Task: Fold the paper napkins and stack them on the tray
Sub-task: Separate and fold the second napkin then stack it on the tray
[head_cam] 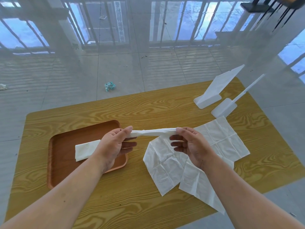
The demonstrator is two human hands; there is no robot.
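At frame centre, the left hand (115, 142) and right hand (189, 144) each pinch 1 end of a folded napkin (153, 131), its long axis running left-right. The tray (66, 171) lies lower left, nearer the left hand.

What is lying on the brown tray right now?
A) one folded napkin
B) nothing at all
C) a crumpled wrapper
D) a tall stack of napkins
A: a single folded napkin lies flat on the tray, partly hidden behind the left hand, while the other napkins are still off the tray.
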